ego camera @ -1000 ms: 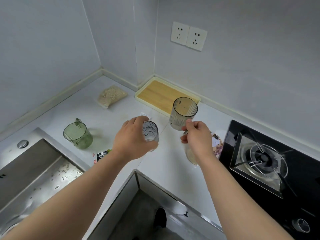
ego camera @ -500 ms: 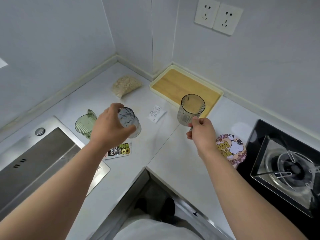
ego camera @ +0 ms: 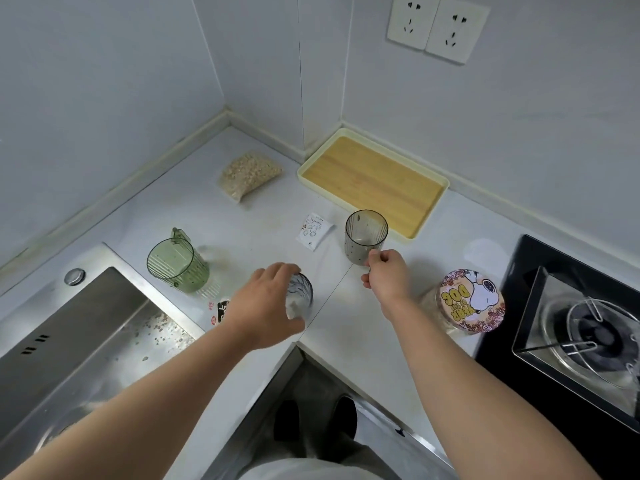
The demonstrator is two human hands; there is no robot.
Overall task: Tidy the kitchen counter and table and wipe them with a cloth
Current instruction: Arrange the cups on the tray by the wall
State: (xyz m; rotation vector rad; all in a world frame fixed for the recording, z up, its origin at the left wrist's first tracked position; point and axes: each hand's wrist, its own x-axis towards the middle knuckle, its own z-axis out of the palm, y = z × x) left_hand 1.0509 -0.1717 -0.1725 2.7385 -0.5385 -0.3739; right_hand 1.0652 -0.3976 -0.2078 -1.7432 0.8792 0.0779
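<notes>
Clear textured glass is gripped by left hand, grey ribbed cup pinched by right hand, probably bound for far bamboo tray.

Pale grey-white desk. The green cup is translucent, ribbed; the grey cup smoky, finely striped; the glass clear, perhaps swirled. The tray: cream rim, yellow wood-grain base.
</notes>
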